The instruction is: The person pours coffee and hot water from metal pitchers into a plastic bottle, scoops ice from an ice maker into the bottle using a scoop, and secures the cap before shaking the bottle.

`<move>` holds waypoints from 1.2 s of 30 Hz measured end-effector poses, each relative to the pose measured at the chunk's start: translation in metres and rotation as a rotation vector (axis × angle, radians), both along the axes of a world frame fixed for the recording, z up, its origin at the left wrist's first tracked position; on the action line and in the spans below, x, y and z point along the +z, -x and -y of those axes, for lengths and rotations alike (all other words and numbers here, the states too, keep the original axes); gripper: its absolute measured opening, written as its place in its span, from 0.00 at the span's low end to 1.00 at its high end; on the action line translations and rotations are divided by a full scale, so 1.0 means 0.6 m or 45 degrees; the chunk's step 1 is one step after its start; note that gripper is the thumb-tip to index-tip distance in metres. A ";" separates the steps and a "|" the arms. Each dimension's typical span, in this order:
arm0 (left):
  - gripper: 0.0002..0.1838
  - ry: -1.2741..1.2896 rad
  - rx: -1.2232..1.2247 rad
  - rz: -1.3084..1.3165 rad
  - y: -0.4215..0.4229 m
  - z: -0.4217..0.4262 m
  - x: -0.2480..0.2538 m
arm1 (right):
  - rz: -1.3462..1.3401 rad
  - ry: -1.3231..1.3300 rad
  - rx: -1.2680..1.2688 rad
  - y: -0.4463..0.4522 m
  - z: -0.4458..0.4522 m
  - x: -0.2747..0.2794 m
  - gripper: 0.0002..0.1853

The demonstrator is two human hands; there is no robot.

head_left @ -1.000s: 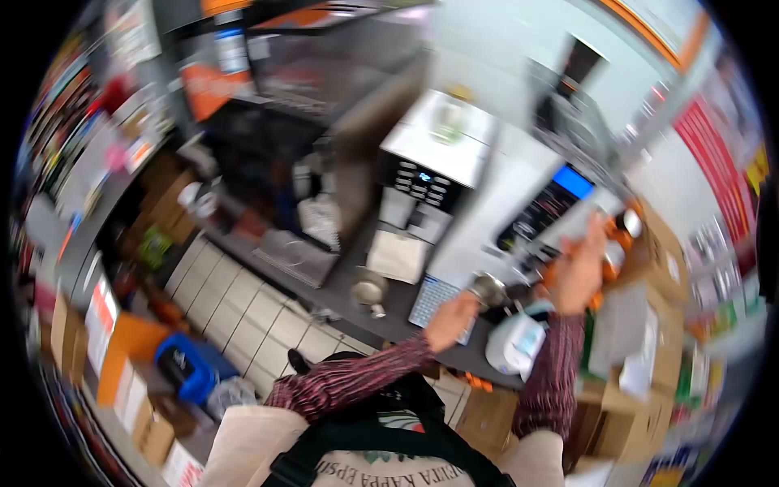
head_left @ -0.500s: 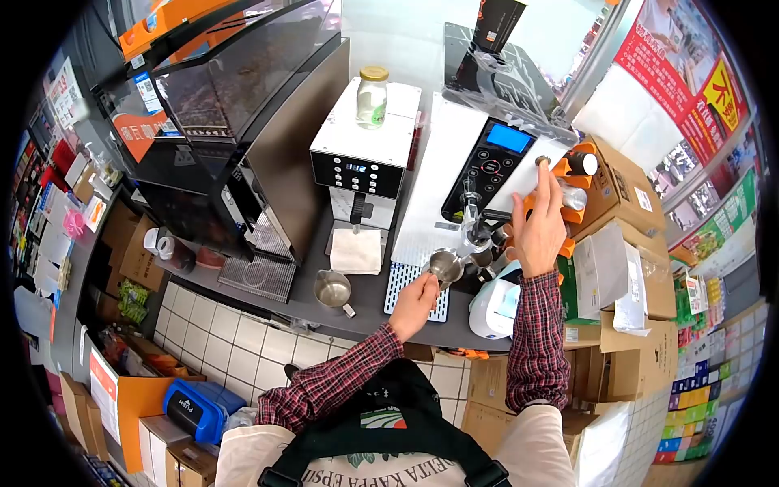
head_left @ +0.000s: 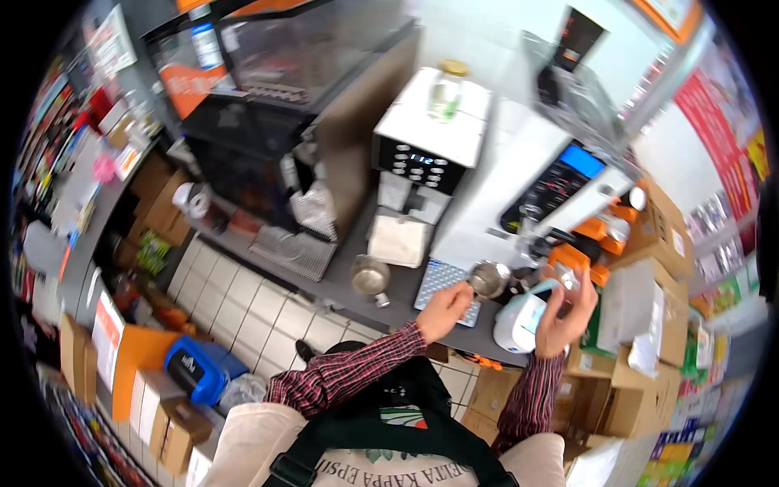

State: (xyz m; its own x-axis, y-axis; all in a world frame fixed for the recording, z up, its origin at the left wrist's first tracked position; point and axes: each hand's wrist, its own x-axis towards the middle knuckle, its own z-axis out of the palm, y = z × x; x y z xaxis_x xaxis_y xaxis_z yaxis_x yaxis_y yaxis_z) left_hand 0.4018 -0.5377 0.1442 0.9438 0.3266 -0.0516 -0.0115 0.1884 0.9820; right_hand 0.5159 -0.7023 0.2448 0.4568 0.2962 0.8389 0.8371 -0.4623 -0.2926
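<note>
My left hand (head_left: 444,312) is closed around the handle of a metal pitcher (head_left: 490,280), which is just above the perforated drip tray (head_left: 442,284) of the tall white machine (head_left: 487,215). My right hand (head_left: 565,321) is raised over the small white and pale-blue device (head_left: 519,323). Its thumb and fingers are apart and curved, close to a clear container (head_left: 565,276) in the orange rack (head_left: 568,258). Blur hides whether they touch it. A second metal pitcher (head_left: 370,276) stands on the counter to the left.
A white coffee machine (head_left: 430,130) carries a glass jar (head_left: 447,91) with a gold lid. A folded cloth (head_left: 398,240) lies before it. Farther left is a large dark machine (head_left: 243,154). Cardboard boxes (head_left: 661,231) are stacked at right. A blue bin (head_left: 195,369) stands on the floor.
My right hand has left the knob on the tall machine's front and come down toward the orange rack. My left hand still holds the pitcher over the drip tray. The view has turned and shifted.
</note>
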 end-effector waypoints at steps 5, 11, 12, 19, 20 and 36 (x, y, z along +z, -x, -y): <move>0.13 0.150 0.014 0.140 0.129 -0.056 -0.012 | -0.193 0.093 0.360 0.091 -0.049 -0.077 0.23; 0.13 -0.186 0.550 -0.273 0.396 -0.194 0.012 | -0.357 0.269 0.894 0.208 -0.185 -0.144 0.18; 0.13 -0.256 0.734 -0.264 0.432 -0.221 0.015 | -0.339 0.282 0.993 0.227 -0.212 -0.139 0.18; 0.18 -0.872 1.132 -0.581 0.623 -0.532 0.038 | -0.252 0.399 1.283 0.334 -0.366 -0.111 0.15; 0.19 -0.939 1.150 -0.617 0.629 -0.573 0.043 | -0.226 0.433 1.279 0.347 -0.381 -0.109 0.15; 0.19 -1.488 0.886 -0.858 0.615 -0.908 0.002 | -0.515 0.482 0.878 0.494 -0.493 -0.143 0.14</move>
